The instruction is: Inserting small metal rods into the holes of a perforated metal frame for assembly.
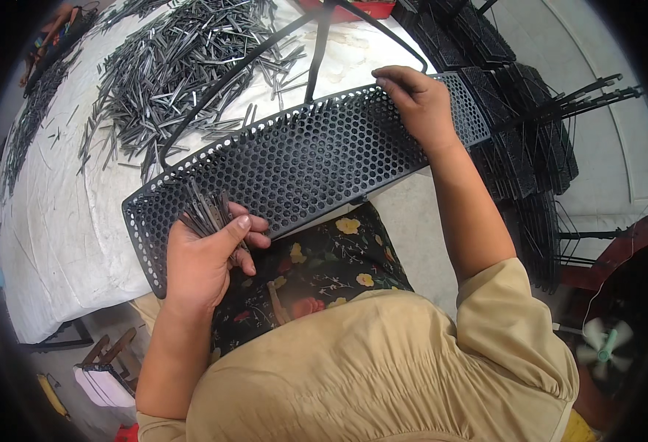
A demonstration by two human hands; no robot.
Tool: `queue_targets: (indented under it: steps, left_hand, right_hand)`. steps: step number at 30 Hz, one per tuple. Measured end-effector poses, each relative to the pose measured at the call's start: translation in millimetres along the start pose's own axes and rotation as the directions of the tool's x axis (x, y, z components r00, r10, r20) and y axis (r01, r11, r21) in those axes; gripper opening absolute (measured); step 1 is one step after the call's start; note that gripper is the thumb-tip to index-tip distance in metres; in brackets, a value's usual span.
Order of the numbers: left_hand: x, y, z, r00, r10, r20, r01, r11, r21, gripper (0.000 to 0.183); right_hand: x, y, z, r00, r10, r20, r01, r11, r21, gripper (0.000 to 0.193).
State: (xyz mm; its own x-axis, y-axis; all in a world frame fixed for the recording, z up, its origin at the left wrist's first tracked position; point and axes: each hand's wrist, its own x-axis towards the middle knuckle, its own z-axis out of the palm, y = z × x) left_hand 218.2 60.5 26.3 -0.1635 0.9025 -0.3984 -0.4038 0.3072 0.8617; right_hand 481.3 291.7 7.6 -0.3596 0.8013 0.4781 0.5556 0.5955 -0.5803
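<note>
A long black perforated rack (294, 169) lies aslant over my lap and the table's near edge, full of round holes. My left hand (210, 250) is closed around a bundle of thin dark strips (207, 208) above the rack's left end. Over the rack's far right edge, my right hand (416, 103) has thumb and forefinger pinched together; whatever lies between them is too small to make out. Short dark strips (265, 121) stick up along the rack's far edge. Thin black legs (316, 62) rise from that edge and meet at the top.
A large heap of loose dark strips (169, 66) covers the far part of the white-covered table (58, 243). Stacked black racks (523, 132) with protruding rods stand at the right. A small fan (605, 346) is at lower right, a red tray (368, 9) at the back.
</note>
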Motion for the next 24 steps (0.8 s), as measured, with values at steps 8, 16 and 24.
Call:
queue_targets:
  steps: [8,16,24]
  left_hand:
    - [1,4,1,1.000,-0.021,0.003,0.021,0.998,-0.055,0.018]
    - [-3,17,2,0.999,-0.037,0.018,0.041,0.935,-0.353,0.018]
    - [-8,51,33,0.956,0.068,0.286,0.129,0.777,-0.617,0.026]
  right_hand:
    - [-1,-5,-2,0.999,-0.014,-0.039,0.012,0.998,-0.058,0.018]
    - [-62,-130,35,0.999,-0.031,0.038,0.007,0.857,0.516,0.031]
    - [-59,-194,37,0.750,-0.531,-0.395,0.643,0.725,0.246,0.032]
